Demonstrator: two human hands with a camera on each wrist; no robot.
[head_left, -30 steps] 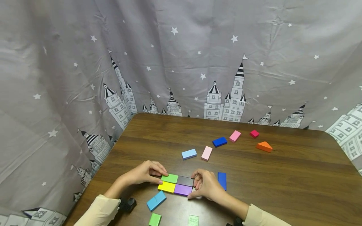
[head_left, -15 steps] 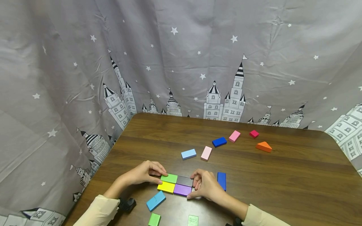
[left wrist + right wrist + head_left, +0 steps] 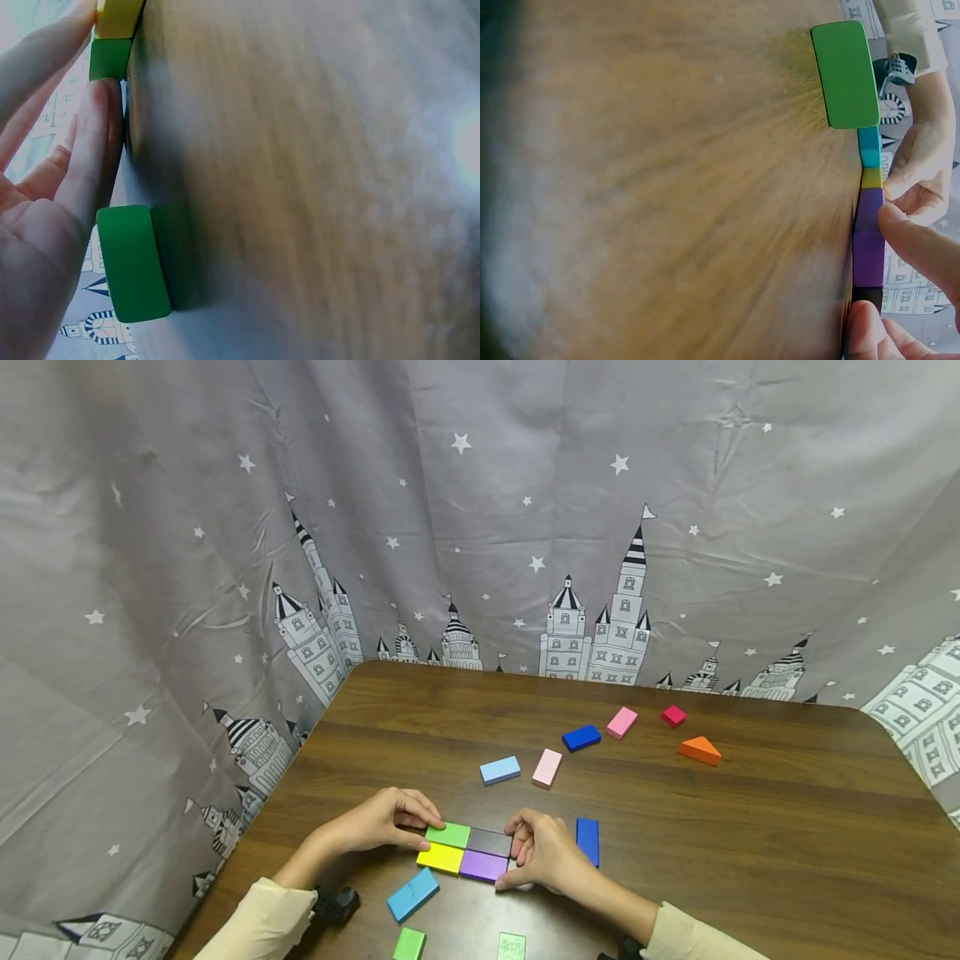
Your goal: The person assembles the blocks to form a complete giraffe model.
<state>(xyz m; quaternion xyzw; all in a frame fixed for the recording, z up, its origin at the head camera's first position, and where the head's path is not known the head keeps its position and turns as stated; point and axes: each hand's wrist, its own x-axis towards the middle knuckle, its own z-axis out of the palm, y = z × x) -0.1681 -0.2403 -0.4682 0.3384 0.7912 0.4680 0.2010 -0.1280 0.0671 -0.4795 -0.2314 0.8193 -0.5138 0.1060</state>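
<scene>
In the head view, a green block (image 3: 448,835), a dark grey block (image 3: 490,842), a yellow block (image 3: 441,857) and a purple block (image 3: 483,865) lie flat, edge to edge, as a rectangle. My left hand (image 3: 375,822) holds its left end, thumb at the yellow block and fingertips at the green one. My right hand (image 3: 547,853) spans the right end, thumb by the purple block's near corner and fingers curled by the dark grey block. A pale block (image 3: 513,864) shows partly beneath the right hand; the rest is hidden.
On the wooden table (image 3: 750,852), a light blue block (image 3: 414,895) and two green ones (image 3: 409,944) lie nearer. A blue block (image 3: 588,842) stands right of the right hand. Farther back are pink, blue and red blocks and an orange triangle (image 3: 701,750). A grey curtain hangs behind.
</scene>
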